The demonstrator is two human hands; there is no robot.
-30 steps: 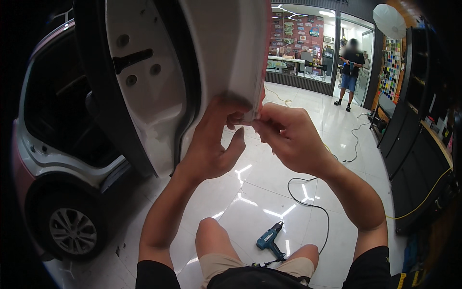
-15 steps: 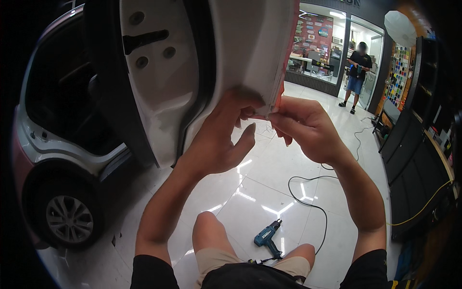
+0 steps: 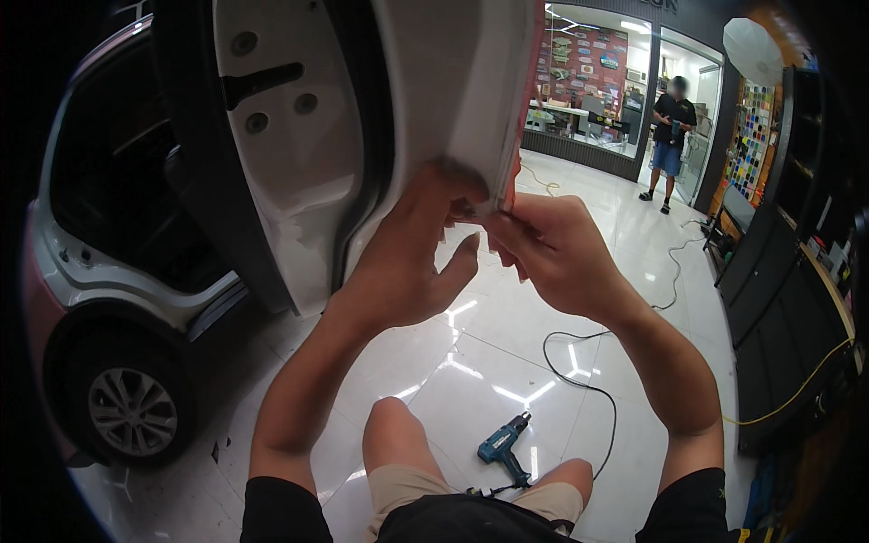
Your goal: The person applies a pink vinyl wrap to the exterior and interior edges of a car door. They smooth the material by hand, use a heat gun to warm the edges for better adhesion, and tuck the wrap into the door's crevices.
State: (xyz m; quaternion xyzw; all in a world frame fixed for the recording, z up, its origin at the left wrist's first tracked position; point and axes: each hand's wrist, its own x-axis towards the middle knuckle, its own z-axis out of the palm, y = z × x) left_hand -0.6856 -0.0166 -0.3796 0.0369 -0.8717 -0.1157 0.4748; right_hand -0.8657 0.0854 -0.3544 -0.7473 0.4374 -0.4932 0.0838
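Observation:
An open car door (image 3: pixel 421 100), white on its inner side, stands ahead of me with its lower corner between my hands. Thin red film (image 3: pixel 513 176) runs down the door's outer edge to that corner. My left hand (image 3: pixel 412 249) has its fingers curled at the corner, some showing below the edge, while its thumb stands apart. On the other side of the corner, my right hand (image 3: pixel 552 249) pinches the film's lower end between thumb and fingers. The pinched bit itself is mostly hidden. A teal heat gun (image 3: pixel 505 449) lies on the floor between my legs.
A dark cable (image 3: pixel 614 425) loops over the glossy tiled floor (image 3: pixel 471 362). The car's rear wheel (image 3: pixel 133 412) is at left. Black cabinets (image 3: pixel 769 299) line the right side, with a yellow cable (image 3: pixel 797 389) across them. A person (image 3: pixel 674 136) stands by the glass doorway.
The door's edge and my right hand have shifted slightly left, nearer my left hand. My left hand stays at the corner. The heat gun has not moved.

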